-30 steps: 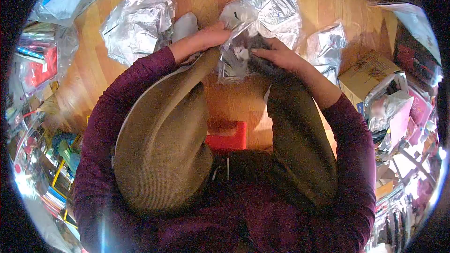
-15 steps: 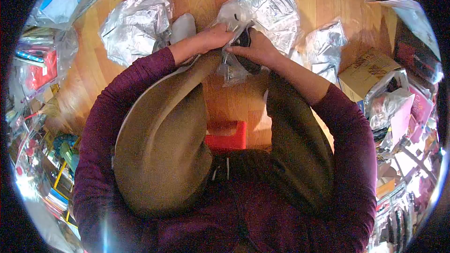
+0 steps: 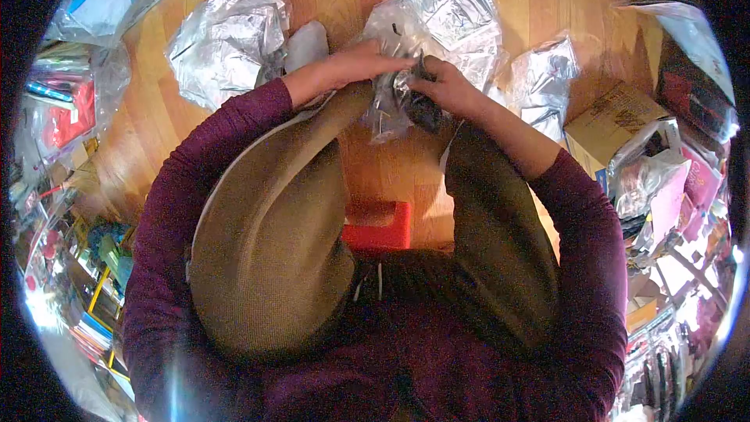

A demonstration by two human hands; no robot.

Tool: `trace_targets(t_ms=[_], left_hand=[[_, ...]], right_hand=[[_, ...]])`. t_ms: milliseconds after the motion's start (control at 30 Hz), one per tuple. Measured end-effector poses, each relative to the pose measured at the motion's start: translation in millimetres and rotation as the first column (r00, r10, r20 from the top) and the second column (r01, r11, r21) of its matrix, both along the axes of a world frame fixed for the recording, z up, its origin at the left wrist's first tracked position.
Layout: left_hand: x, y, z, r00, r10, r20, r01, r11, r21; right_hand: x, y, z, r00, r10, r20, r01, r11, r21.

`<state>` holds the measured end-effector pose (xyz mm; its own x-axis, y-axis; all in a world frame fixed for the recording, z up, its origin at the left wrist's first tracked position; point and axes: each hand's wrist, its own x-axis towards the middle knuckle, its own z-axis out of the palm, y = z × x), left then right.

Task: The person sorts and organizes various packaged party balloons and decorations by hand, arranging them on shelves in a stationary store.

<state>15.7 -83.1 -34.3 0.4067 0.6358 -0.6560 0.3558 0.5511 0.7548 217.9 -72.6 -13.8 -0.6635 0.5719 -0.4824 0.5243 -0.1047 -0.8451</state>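
Between my knees, above the wood floor, a clear plastic bag (image 3: 384, 113) with a dark object (image 3: 426, 112) in it hangs from my hands. My right hand (image 3: 449, 86) is closed on the bag's upper right part, fingers curled over the dark object. My left hand (image 3: 361, 62) reaches in from the left, its fingers stretched together to the bag's top edge and pinching the plastic near my right fingertips. What exactly the dark object is, I cannot make out. Just beyond my hands lies a pile of silvery packets (image 3: 457, 16) in clear plastic.
Another silvery pile (image 3: 226, 43) lies at the left and a smaller silvery packet (image 3: 543, 78) at the right. A cardboard box (image 3: 617, 121) stands on the right. A red plastic piece (image 3: 379, 227) is below, between my legs. Bagged goods crowd both sides.
My left fingers have stretched rightward along the bag's top. My right hand has shifted slightly right and down, and the dark object has turned, with more of it showing below my fingers.
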Motion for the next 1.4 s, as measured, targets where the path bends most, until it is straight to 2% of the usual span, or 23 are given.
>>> trace_targets(t_ms=[67, 167, 233, 333, 367, 467, 533, 567, 600, 633, 667, 700, 733, 767, 833, 900, 933, 1033, 1100, 1167, 1233, 1333, 1400], left_hand=[[0, 2, 0, 0.995, -0.097, 0.014, 0.097, 0.995, -0.013], [-12, -4, -40, 0.991, -0.124, -0.045, 0.124, 0.992, -0.010], [-19, -13, -69, 0.981, -0.096, -0.169, 0.117, 0.987, 0.114], [-17, -5, -41, 0.953, -0.109, -0.283, 0.154, 0.977, 0.144], [-17, -2, -31, 0.953, -0.107, -0.282, 0.152, 0.978, 0.144], [-16, 3, -21, 0.934, -0.163, -0.317, 0.186, 0.982, 0.042], [-21, -1, -39, 0.975, -0.128, -0.180, 0.143, 0.987, 0.073], [-21, -3, -46, 0.975, -0.134, -0.180, 0.149, 0.986, 0.073], [-22, -4, -52, 0.971, -0.128, -0.200, 0.152, 0.982, 0.112], [-21, -5, -56, 0.968, -0.120, -0.220, 0.155, 0.977, 0.149], [-20, -6, -57, 0.967, -0.126, -0.220, 0.160, 0.976, 0.146], [-19, -6, -58, 0.977, -0.111, -0.184, 0.138, 0.980, 0.141], [-19, -5, -58, 0.984, -0.095, -0.149, 0.116, 0.984, 0.136], [-15, 1, -37, 0.984, -0.097, -0.151, 0.118, 0.983, 0.137], [-5, 19, 23, 0.757, -0.467, -0.457, 0.529, 0.849, 0.007], [-9, 12, 9, 0.840, -0.319, -0.438, 0.393, 0.915, 0.087], [-10, 5, 0, 0.901, -0.159, -0.404, 0.240, 0.958, 0.159], [-21, -1, -40, 0.949, -0.131, -0.287, 0.207, 0.946, 0.250], [-19, 6, -10, 0.970, -0.138, -0.198, 0.175, 0.968, 0.182], [-21, 6, -2, 0.983, -0.139, -0.116, 0.151, 0.984, 0.094], [-26, 3, -18, 0.933, -0.264, -0.243, 0.326, 0.908, 0.264], [-20, 1, 8, 0.967, -0.123, -0.225, 0.185, 0.942, 0.280], [-9, 11, 40, 0.958, -0.183, -0.220, 0.219, 0.964, 0.150]], right_hand=[[4, 4, 5, 1.000, -0.023, -0.019, 0.019, 0.986, -0.167], [35, 25, 10, 0.998, 0.015, 0.067, -0.004, 0.988, -0.154], [72, 46, 14, 0.980, -0.133, 0.150, 0.181, 0.911, -0.371], [121, 73, 17, 0.877, -0.478, 0.055, 0.481, 0.867, -0.129], [131, 82, 18, 0.739, -0.670, 0.078, 0.657, 0.688, -0.309], [111, 95, 54, 0.568, -0.823, 0.035, 0.819, 0.559, -0.130], [92, 96, 47, 0.756, -0.654, -0.026, 0.627, 0.713, 0.313], [86, 99, 26, 0.810, -0.580, -0.085, 0.575, 0.758, 0.309], [61, 95, 36, 0.908, -0.417, -0.049, 0.370, 0.739, 0.562], [42, 90, 26, 0.929, -0.368, -0.047, 0.335, 0.777, 0.532], [24, 81, 23, 0.931, -0.286, 0.227, 0.064, 0.741, 0.669], [10, 75, 9, 0.982, -0.088, 0.165, -0.064, 0.672, 0.738], [-12, 61, 16, 0.936, -0.038, 0.350, -0.235, 0.674, 0.700], [-11, 49, -10, 0.936, 0.027, 0.352, -0.297, 0.600, 0.743], [-5, 35, -37, 0.930, 0.088, 0.357, -0.349, 0.515, 0.783], [18, 35, -35, 0.813, 0.183, 0.552, -0.580, 0.334, 0.743], [28, 39, -35, 0.811, 0.192, 0.553, -0.584, 0.330, 0.742], [57, 58, -35, 0.840, 0.062, 0.539, -0.537, 0.227, 0.812], [67, 66, -40, 0.662, -0.001, 0.750, -0.669, 0.451, 0.591], [92, 75, -50, 0.753, -0.150, 0.641, -0.521, 0.459, 0.719], [100, 79, -54, 0.764, -0.194, 0.615, -0.456, 0.511, 0.728], [60, 70, -1, 0.934, -0.317, 0.166, 0.114, 0.703, 0.702], [25, 53, -8, 0.975, -0.207, 0.076, 0.108, 0.748, 0.655]])
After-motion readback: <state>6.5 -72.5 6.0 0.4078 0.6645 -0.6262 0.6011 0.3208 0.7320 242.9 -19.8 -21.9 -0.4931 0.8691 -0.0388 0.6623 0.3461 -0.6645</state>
